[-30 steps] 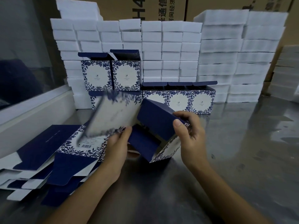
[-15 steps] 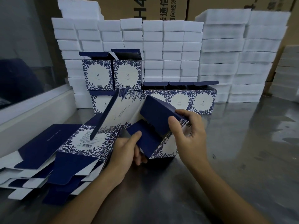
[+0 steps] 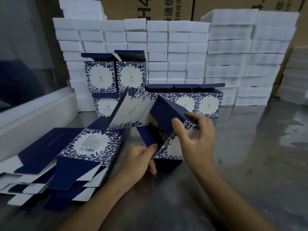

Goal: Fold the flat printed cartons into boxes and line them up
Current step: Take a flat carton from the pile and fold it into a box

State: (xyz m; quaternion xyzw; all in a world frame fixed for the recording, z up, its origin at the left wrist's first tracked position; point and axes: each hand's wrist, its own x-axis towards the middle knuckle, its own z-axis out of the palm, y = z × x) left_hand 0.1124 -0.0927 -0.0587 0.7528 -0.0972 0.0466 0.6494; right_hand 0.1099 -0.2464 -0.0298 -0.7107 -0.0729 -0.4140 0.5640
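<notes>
Carton in hand: carton, half opened, sits tilted at the middle of the bench, its near corner resting on the metal top and its long printed panel slanting up toward the far left.
Left hand: left hand is at the carton's near end, its grip clamped on a dark blue flap, thumb on the flap's face and the other fingers curled beneath.
Right hand: right hand has its grip clamped on the carton's right edge, thumb on the dark blue side and fingers wrapped over the far corner.
Step in hand: judged from the pose, the bottom end is being closed; the tube is squared up and the end flaps are not yet tucked.
Next move: likely calls for pressing the blue flap inward while the right hand keeps the walls square, then standing the box upright.
Flat cartons: pile of flat cartons lies at the near left, just beside the left hand.
Finished boxes: boxes stand in a row at the far middle, lids up, with two more stacked on the row's left end; the new box probably joins that line.
Behind: white foam blocks are stacked against brown shipping cases.
</notes>
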